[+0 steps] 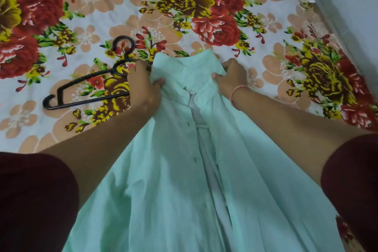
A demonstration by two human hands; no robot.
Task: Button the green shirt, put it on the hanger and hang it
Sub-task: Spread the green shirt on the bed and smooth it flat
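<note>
A pale green shirt (pixel 173 170) lies front-up on the bed, collar pointing away from me. Its front placket is parted, showing a white inner strip and a row of buttonholes down the left panel. My left hand (pixel 143 84) grips the shirt's left shoulder by the collar. My right hand (pixel 231 77), with a pink band on the wrist, grips the right shoulder. A black plastic hanger (pixel 86 86) lies flat on the bed just left of my left hand, hook pointing away; part of it is hidden behind that hand.
The flowered bedsheet (pixel 204 6) covers the whole bed. A pale wall (pixel 351 6) runs along the bed's right edge. My dark red sleeves (pixel 30 200) fill the lower corners.
</note>
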